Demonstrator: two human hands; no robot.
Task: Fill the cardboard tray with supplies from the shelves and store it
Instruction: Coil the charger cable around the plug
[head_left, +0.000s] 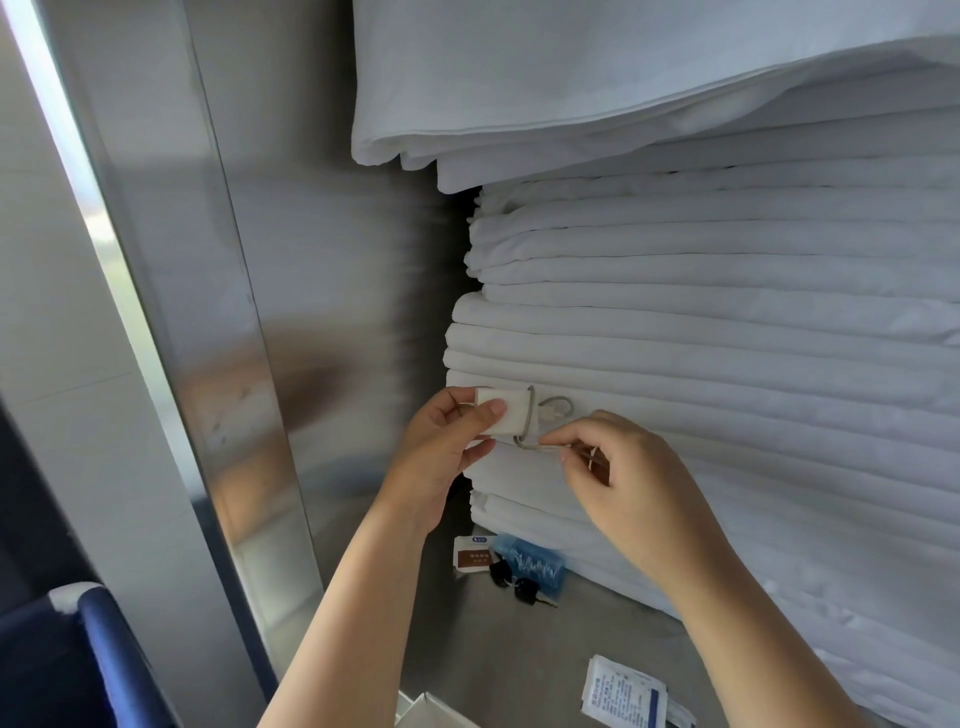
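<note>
A small white rectangular block (511, 417) with rounded edges, plain and matte, is held up in front of a tall stack of folded white linens (727, 338) that fills the right side of a brushed stainless-steel shelf compartment (519, 649). A thin grey cord (531, 415) runs once round the block's right end, loops out to a small pale connector just beside it, and trails down and to the right. The left hand (441, 447) grips the block from the left, thumb across its front face and fingers curled behind. The right hand (623, 483) pinches the loose run of the cord between thumb and forefinger just below and right of the block, its other fingers curled in. Block and cord are lifted well above the shelf floor, close against the linen folds; whether they touch the cloth cannot be told. Below the hands, on the shelf floor at the foot of the stack, lie a small white packet with a brown label (470, 556), a clear blue plastic pouch (535, 564) and a pair of black-headed keys (514, 584). Nearer the camera lie white sachets printed in blue (623, 693). A pale box corner (431, 712) pokes in at the bottom edge; too little shows to tell whether it is the cardboard tray.
</note>
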